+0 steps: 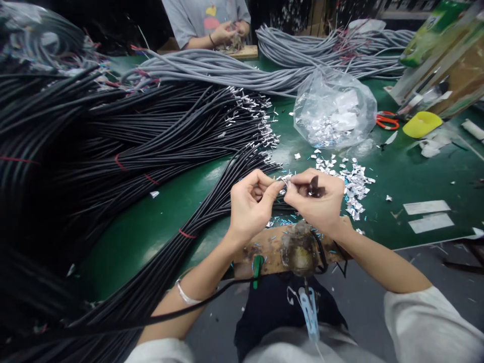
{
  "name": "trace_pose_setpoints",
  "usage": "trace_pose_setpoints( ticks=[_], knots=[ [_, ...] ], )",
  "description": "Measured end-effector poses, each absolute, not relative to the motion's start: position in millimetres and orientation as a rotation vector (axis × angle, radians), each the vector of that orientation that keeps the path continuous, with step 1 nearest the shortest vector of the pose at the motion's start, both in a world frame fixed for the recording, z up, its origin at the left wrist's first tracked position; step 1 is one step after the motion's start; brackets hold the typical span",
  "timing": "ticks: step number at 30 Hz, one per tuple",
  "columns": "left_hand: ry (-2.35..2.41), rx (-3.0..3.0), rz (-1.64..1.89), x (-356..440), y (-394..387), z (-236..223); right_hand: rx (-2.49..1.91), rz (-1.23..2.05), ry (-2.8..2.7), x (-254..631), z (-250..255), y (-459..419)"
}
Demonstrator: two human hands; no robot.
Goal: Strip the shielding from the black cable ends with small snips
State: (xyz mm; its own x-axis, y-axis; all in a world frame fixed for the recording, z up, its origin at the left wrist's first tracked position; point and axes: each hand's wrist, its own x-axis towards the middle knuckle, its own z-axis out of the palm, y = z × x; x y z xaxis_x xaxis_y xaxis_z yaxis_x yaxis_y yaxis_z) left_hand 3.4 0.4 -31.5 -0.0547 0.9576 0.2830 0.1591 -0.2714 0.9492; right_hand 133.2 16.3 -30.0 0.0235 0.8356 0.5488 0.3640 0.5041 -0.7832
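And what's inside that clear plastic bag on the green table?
The clear plastic bag holds many small silvery scraps, with larger whitish pieces among them. Whatever lies beneath them is covered.

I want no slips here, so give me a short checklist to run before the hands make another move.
1. Grip: ok. The left hand and right hand both pinch at a small pale piece.
2. How that piece sits between the fingertips: cannot tell, too small.
3. Bundle of black cables tied: ok, a red tie goes around it.
4. Scissors away from the hands: ok, the orange scissors lie beyond, beside the plastic bag.
5. Foil scraps gathered up: not ok, foil scraps lie loose beside the right hand.
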Motion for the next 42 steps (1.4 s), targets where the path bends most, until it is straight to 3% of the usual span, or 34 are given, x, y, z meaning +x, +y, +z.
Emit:
trace_pose_setpoints(
  ticks=[3,6,10,15,21,24,33,42],
  knots=[
    [1.495,1.900,1.501,4,-4,-34,-0.937,0.087,-1.763,139,-39,15],
    [1.680,2.379,1.355,1,-7,-36,-0.905,-0.027,-1.971,145,-43,19],
    [1.703,2.448,1.150,-4,-3,-34,-1.035,0.260,-1.995,145,-37,26],
    [1.321,1.855,1.207,-12,8,-27,-1.051,0.894,-1.584,144,-25,34],
    [1.494,1.956,1.226,-5,9,-35,-0.901,1.042,-1.462,158,-12,29],
    [1.456,1.861,1.192,-5,12,-37,-0.966,0.829,-1.433,162,-9,26],
    [1.136,1.309,1.220,-25,16,-25,-1.151,-0.260,-2.146,150,-21,19],
    [1.183,1.365,1.117,-25,12,-21,-1.070,-0.440,-2.267,154,-20,18]
  ],
)
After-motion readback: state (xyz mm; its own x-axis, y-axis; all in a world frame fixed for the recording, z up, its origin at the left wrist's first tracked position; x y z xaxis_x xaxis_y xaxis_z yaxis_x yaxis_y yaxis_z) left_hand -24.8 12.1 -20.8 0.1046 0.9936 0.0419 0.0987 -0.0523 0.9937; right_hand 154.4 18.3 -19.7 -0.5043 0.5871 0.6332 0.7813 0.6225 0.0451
